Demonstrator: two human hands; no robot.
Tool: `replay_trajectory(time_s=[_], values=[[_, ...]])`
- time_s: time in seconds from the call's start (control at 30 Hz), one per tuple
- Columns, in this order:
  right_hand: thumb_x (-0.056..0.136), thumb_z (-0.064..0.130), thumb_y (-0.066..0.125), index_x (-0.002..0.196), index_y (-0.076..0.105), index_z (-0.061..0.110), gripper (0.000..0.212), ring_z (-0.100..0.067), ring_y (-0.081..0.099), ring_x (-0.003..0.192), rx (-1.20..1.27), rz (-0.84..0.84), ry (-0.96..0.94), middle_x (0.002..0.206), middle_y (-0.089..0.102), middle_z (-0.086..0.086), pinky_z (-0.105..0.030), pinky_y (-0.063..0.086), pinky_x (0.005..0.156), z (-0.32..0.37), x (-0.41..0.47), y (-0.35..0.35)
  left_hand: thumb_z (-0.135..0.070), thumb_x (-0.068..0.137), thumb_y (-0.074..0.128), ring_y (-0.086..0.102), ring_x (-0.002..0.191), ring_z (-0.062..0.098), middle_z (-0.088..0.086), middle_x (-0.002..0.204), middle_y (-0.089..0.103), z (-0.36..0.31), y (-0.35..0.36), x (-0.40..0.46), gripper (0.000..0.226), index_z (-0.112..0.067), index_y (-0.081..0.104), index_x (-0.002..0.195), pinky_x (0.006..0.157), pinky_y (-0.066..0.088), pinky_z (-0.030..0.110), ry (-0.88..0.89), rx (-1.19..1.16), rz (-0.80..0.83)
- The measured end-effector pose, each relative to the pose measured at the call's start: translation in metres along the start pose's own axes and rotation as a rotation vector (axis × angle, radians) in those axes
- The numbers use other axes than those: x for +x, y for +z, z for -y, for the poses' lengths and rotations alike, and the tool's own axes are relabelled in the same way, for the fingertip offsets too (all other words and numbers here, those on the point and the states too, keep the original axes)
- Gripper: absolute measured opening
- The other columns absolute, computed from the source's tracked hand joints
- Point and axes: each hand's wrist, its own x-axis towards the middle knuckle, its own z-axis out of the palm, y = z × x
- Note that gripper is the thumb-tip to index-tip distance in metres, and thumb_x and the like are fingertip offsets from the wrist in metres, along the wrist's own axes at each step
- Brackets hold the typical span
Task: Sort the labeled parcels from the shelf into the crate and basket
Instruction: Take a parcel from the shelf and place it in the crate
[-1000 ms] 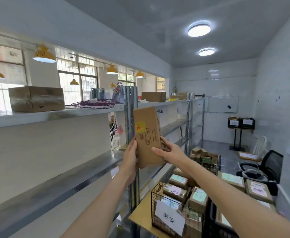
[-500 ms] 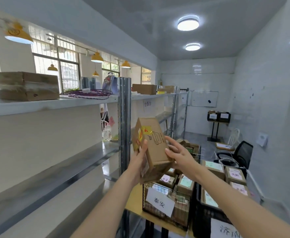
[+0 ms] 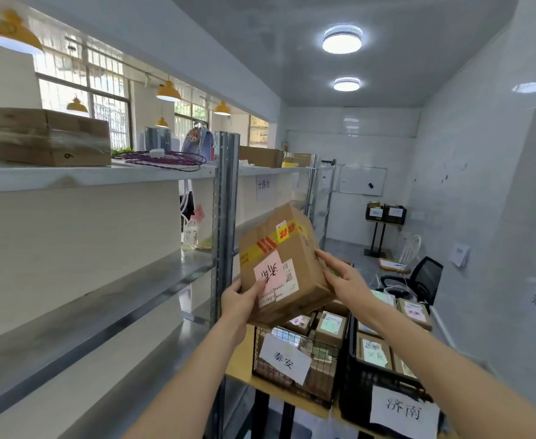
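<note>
The left hand grips the near left corner of a cardboard parcel, thumb pressed on its pink label. The right hand holds the right side, fingers spread along the edge. Between them the parcel is held tilted in the air, just right of the shelf and above the wire basket.

This looks like the reading step: the label faces the person, and its handwriting seems to match the sign on the black crate further right rather than the basket's sign, though the tilted writing is hard to be sure of. If so, the next move calls for carrying the parcel right and lowering it onto the parcels already lying in the crate.

Basket and crate stand side by side on a wooden table. A large box sits on the top shelf at the left. At the far end are a whiteboard and a black chair, under two round ceiling lights.
</note>
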Motion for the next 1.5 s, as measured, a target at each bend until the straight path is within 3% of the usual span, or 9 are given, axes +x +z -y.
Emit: replay_trajectory(time_s=[0.1, 0.2, 0.33, 0.53, 0.7, 0.83, 0.9, 1.0, 1.5], values=[[0.106, 0.042, 0.045, 0.148, 0.047, 0.032, 0.043, -0.016, 0.053, 0.122, 0.004, -0.019, 0.092, 0.141, 0.046, 0.007, -0.033, 0.049, 0.095, 0.003, 0.001, -0.001, -0.023, 0.094, 0.071, 0.073, 0.097, 0.023, 0.002, 0.107, 0.074, 0.000, -0.009, 0.001, 0.041, -0.035, 0.053, 0.129, 0.066, 0.059, 0.031, 0.044, -0.058, 0.009], [0.088, 0.066, 0.055, 0.149, 0.045, 0.025, 0.074, -0.020, 0.048, 0.133, -0.014, -0.012, 0.145, 0.146, 0.044, 0.006, -0.039, 0.045, 0.107, -0.005, -0.002, -0.005, -0.027, 0.094, 0.070, 0.073, 0.102, 0.026, 0.006, 0.121, 0.072, 0.000, -0.010, 0.001, 0.057, -0.036, 0.046, 0.146, 0.070, 0.060, 0.039, 0.019, -0.137, 0.053], [0.098, 0.046, 0.058, 0.147, 0.043, 0.036, 0.052, -0.003, 0.063, 0.100, -0.014, 0.011, 0.120, 0.130, 0.062, 0.004, -0.006, 0.048, 0.060, -0.017, -0.014, -0.012, -0.024, 0.094, 0.070, 0.072, 0.101, 0.028, 0.005, 0.118, 0.071, 0.003, 0.002, -0.001, 0.052, -0.046, 0.047, 0.135, 0.081, 0.060, 0.046, 0.037, -0.120, 0.092], [0.098, 0.040, 0.062, 0.155, 0.034, 0.038, 0.064, -0.011, 0.067, 0.107, -0.006, -0.052, 0.162, 0.127, 0.065, 0.008, -0.030, 0.057, 0.086, -0.041, -0.013, -0.050, -0.037, 0.085, 0.079, 0.069, 0.108, 0.027, 0.001, 0.132, 0.063, 0.015, 0.034, 0.008, 0.071, -0.052, 0.038, 0.140, 0.093, 0.057, 0.053, 0.089, 0.060, 0.171], [0.101, 0.038, 0.059, 0.146, 0.030, 0.046, 0.055, 0.000, 0.059, 0.099, -0.064, -0.084, 0.160, 0.116, 0.060, 0.015, -0.014, 0.050, 0.070, -0.050, -0.003, -0.097, -0.038, 0.088, 0.076, 0.067, 0.108, 0.023, -0.004, 0.127, 0.062, 0.023, 0.087, 0.033, 0.075, -0.048, 0.034, 0.149, 0.096, 0.056, 0.050, 0.112, 0.112, 0.189], [0.098, 0.046, 0.060, 0.155, 0.032, 0.038, 0.064, -0.016, 0.057, 0.122, -0.119, -0.184, 0.174, 0.136, 0.056, 0.007, -0.044, 0.051, 0.103, -0.077, 0.013, -0.146, -0.034, 0.090, 0.075, 0.066, 0.109, 0.026, 0.002, 0.136, 0.057, 0.035, 0.143, 0.058, 0.071, -0.047, 0.036, 0.149, 0.093, 0.057, 0.051, 0.113, 0.133, 0.207], [0.099, 0.047, 0.059, 0.155, 0.034, 0.037, 0.062, -0.019, 0.052, 0.129, -0.136, -0.216, 0.198, 0.140, 0.054, 0.005, -0.047, 0.046, 0.109, -0.091, 0.021, -0.173, -0.032, 0.091, 0.073, 0.065, 0.109, 0.025, 0.002, 0.139, 0.056, 0.045, 0.168, 0.070, 0.070, -0.044, 0.037, 0.150, 0.089, 0.057, 0.048, 0.118, 0.153, 0.227], [0.099, 0.046, 0.058, 0.155, 0.036, 0.034, 0.061, -0.019, 0.047, 0.134, -0.157, -0.239, 0.223, 0.142, 0.054, 0.004, -0.046, 0.042, 0.112, -0.119, 0.036, -0.213, -0.031, 0.093, 0.071, 0.063, 0.107, 0.022, 0.003, 0.139, 0.055, 0.062, 0.203, 0.092, 0.069, -0.041, 0.036, 0.151, 0.085, 0.056, 0.040, 0.087, 0.205, 0.250], [0.098, 0.048, 0.059, 0.153, 0.038, 0.036, 0.060, -0.014, 0.048, 0.128, -0.234, -0.200, 0.382, 0.151, 0.047, 0.003, -0.031, 0.042, 0.101, -0.309, 0.094, -0.327, -0.027, 0.094, 0.071, 0.059, 0.112, 0.023, -0.001, 0.134, 0.056, 0.208, 0.320, 0.199, 0.069, -0.041, 0.037, 0.152, 0.098, 0.052, 0.048, -0.137, 0.329, 0.280]])
